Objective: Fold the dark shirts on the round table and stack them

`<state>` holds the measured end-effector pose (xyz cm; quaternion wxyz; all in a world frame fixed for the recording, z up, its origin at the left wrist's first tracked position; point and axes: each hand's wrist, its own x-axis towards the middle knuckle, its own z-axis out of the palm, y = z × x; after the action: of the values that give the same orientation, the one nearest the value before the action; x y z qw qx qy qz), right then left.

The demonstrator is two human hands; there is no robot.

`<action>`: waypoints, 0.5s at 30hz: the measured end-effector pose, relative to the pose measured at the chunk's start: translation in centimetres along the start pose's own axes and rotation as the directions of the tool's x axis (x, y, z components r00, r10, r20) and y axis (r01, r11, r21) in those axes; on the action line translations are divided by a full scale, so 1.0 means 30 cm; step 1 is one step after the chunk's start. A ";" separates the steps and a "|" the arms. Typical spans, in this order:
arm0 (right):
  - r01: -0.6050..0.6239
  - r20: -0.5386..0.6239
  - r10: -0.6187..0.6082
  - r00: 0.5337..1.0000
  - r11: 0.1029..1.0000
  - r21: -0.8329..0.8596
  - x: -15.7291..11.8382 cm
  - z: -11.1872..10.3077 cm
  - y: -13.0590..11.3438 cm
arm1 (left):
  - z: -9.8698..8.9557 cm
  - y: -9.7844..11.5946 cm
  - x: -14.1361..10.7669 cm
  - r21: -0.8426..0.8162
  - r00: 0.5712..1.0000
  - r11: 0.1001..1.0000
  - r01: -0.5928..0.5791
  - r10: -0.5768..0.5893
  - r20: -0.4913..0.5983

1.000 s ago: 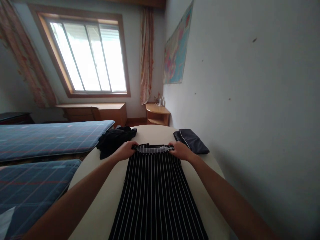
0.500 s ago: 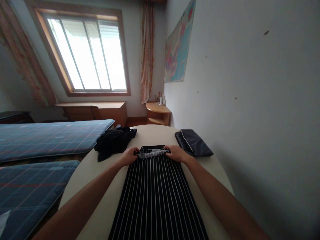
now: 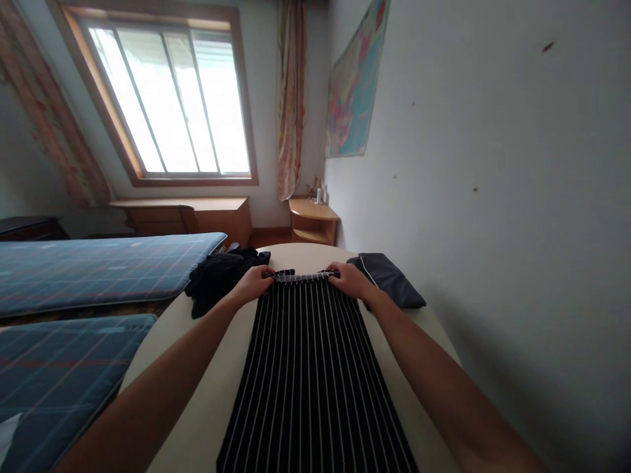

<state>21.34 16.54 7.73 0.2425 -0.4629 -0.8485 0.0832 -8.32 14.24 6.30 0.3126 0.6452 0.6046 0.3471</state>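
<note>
Garment (image 3: 318, 374): black with white stripes, laid lengthwise on the counter (image 3: 310, 255), its near end running out of sight.
Left hand (image 3: 254, 284): fingers pinched together on the far left corner.
Right hand (image 3: 351, 281): fingers pinched likewise on the far right corner.
Far edge (image 3: 302, 278): from where I stand, the step looks like straightening it.
Corners: next move seems to need an even pull, avoiding the clothes heap (image 3: 221, 270) and grey bundle (image 3: 392, 279).

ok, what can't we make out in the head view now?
All in the head view:
- Striped garment: near end, cut off by the bottom edge.
- Left hand, right hand: exact grip, partly hidden by the garment and hands themselves.
- Folded dark cloth: part, behind the right hand.
- Black bundle: shape, lost in its folds.
- Map: print, too small.
</note>
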 end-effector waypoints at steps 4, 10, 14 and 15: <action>-0.061 0.190 0.074 0.979 0.995 -0.073 0.005 0.076 0.035 | 0.077 -0.071 0.014 0.077 0.998 0.997 0.025 -0.029 0.050; -0.045 0.221 0.063 0.973 0.995 -0.088 0.009 0.119 0.048 | 0.106 -0.120 0.031 0.144 0.997 0.990 -0.011 -0.001 0.081; -0.019 0.139 0.030 0.990 0.997 -0.075 0.042 0.112 0.049 | 0.081 -0.115 0.064 0.184 0.999 0.983 -0.020 0.014 0.032; -0.021 0.116 0.029 0.993 0.997 -0.074 0.049 0.114 0.051 | 0.076 -0.115 0.070 0.196 1.000 0.980 -0.015 0.014 0.006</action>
<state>20.15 18.88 4.71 0.1742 -0.4762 -0.8579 0.0824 -8.32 16.63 2.32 0.2463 0.6781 0.6304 0.2865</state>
